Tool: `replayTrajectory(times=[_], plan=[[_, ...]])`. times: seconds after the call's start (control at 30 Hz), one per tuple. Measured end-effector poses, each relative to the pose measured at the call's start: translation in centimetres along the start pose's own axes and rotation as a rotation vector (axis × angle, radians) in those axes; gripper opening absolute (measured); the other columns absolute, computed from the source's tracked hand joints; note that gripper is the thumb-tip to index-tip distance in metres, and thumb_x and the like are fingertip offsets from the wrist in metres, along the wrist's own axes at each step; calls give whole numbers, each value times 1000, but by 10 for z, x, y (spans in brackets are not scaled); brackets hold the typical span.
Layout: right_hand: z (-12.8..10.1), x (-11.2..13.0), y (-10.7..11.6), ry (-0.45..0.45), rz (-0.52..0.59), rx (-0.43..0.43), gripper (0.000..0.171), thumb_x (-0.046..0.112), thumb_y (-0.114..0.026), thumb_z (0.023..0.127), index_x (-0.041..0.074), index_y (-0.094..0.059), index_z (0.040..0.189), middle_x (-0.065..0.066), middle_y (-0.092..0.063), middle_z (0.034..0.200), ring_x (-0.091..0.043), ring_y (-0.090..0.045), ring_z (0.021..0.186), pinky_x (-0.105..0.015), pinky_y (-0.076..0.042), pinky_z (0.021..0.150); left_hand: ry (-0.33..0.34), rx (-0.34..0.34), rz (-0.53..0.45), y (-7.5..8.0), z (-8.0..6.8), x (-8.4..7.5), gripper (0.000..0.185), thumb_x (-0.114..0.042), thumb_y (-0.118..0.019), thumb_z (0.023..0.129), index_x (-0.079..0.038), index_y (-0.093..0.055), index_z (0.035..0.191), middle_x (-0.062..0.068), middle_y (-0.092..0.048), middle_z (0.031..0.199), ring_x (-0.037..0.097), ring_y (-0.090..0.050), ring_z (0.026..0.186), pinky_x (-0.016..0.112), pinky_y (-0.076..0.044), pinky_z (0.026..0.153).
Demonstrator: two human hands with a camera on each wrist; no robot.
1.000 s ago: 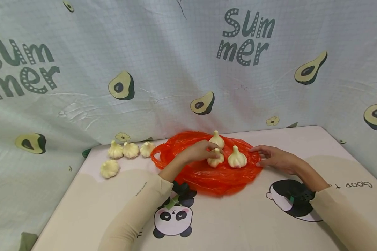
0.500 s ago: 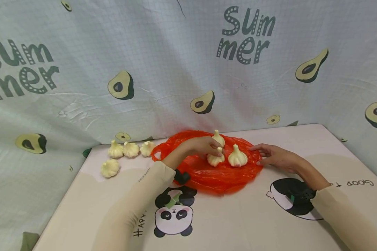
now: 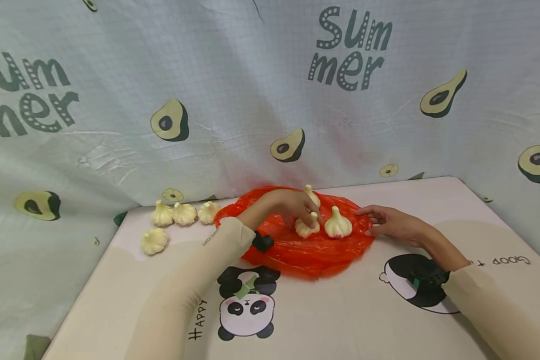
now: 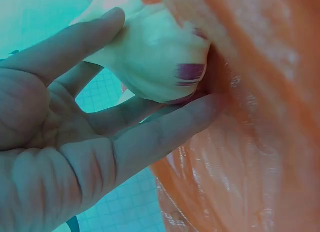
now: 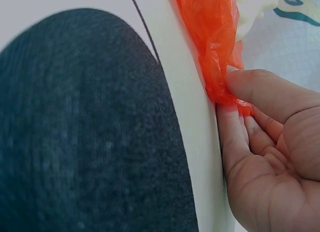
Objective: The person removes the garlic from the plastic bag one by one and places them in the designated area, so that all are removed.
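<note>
A red plastic bag lies spread flat on the table, with three garlic bulbs on it. My left hand reaches over the bag and holds the nearest garlic bulb. In the left wrist view the thumb lies along that bulb, while the fingers curve beneath it. Just right of it stands a second garlic bulb, and a third bulb is partly hidden behind my left hand. At the bag's right edge, my right hand pinches the plastic between thumb and fingers.
Several more garlic bulbs sit at the table's back left, one bulb lying nearer than the row. A printed cloth hangs behind the table. Panda prints decorate the tabletop.
My left hand has shifted slightly, its wrist lifting and its fingers coming down around the nearest bulb. The right hand stays at the bag's edge, and the bulbs keep their places.
</note>
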State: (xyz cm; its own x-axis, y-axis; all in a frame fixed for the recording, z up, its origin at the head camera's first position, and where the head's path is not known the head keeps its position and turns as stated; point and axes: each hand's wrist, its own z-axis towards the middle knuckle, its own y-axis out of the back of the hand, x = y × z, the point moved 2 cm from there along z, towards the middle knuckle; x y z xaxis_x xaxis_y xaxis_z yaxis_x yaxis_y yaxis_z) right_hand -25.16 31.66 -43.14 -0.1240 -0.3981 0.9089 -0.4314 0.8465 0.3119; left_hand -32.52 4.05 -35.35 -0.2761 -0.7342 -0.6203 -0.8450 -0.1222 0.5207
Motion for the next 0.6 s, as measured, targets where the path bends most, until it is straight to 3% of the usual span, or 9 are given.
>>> replayTrajectory(times=[0.17,0.37,0.6], plan=[[4,0,0,-1,-11,15,60,2,-66,94,-1,-41,150,-28,-37,153,-36,-45,131,-30,-53,98,31,16,24,2,4,-1,29,-16,-67,99,-16,-72,128,7,-50,143,25,-53,120,44,-57,94],[5,7,14,-57,-80,105,59,11,-68,96,5,-43,149,-25,-32,156,-38,-39,137,-38,-52,101,-9,-1,60,-1,5,-2,29,-17,-68,98,-17,-73,127,8,-51,145,25,-51,123,45,-57,93],[14,18,29,-185,68,253,58,12,-68,96,4,-44,148,-19,-33,155,-29,-51,129,-42,-49,105,-20,-11,-23,-6,1,1,31,-12,-68,98,-14,-71,129,8,-54,139,24,-50,121,45,-55,97]])
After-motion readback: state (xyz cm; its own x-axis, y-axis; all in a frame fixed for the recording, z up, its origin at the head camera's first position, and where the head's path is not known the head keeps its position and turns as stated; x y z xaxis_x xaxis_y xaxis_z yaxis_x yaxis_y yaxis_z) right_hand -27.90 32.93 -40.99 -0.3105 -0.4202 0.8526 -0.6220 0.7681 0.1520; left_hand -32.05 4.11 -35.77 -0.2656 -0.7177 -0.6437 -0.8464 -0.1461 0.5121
